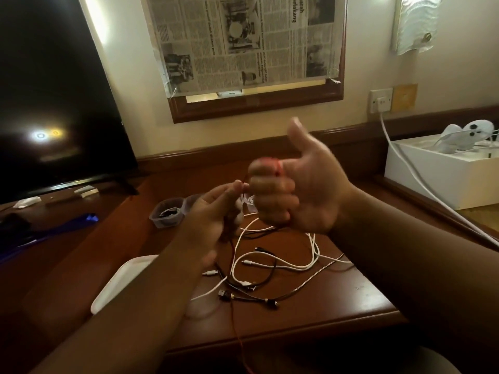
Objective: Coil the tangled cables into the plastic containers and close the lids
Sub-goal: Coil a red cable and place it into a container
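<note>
step: winding thin red cable (234, 255) | right hand (294, 184) fisted, cable looped over fingers | left hand (216, 214) pinching, feeding it | rest trails over brown wooden tabletop (337, 292) | advice: keep loops even, tension light

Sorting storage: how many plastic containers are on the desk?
2, perhaps more: one container holding a black cable left of the hands; a second beside it, mostly hidden by the left hand.

**Readable text: one newspaper headline**

The black-and-white printed newspaper sheet (243, 41) taped over the wooden-framed mirror (256, 103) is turned sideways. Its bold headline shows the words "parah" and "belakang". The smaller columns of print are too fine to read.
</note>
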`<state>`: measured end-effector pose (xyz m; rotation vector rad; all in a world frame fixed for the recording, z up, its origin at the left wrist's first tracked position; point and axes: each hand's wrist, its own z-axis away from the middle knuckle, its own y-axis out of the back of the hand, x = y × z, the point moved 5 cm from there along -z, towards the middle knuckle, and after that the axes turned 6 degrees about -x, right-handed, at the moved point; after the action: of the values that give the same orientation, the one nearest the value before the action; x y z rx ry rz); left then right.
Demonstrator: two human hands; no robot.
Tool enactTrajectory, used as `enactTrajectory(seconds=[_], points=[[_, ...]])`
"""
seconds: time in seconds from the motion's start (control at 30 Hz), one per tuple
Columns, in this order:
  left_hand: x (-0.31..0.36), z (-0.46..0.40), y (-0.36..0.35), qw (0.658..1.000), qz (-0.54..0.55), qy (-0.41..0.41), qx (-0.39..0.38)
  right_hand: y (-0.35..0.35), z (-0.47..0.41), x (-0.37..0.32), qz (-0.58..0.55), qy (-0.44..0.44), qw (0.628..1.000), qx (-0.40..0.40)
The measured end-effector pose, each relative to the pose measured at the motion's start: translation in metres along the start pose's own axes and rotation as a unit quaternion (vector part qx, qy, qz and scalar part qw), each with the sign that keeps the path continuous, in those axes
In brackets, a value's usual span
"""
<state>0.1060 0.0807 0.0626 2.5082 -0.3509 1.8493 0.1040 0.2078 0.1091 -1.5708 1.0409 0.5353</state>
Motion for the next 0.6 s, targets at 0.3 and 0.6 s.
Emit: enactTrajectory(seconds=[0.3, 0.6], points=[[0.015, 0.017, -0.026, 0.946, -0.319, -0.041, 0.029, 0.019, 0.008, -0.025, 0.76, 0.105, 0.556, 0.319], [0.03, 0.008, -0.007, 0.994, -0.093, -0.065, 0.012, 0.005, 0.004, 0.013, 0.141, -0.039, 0.983, 0.109]])
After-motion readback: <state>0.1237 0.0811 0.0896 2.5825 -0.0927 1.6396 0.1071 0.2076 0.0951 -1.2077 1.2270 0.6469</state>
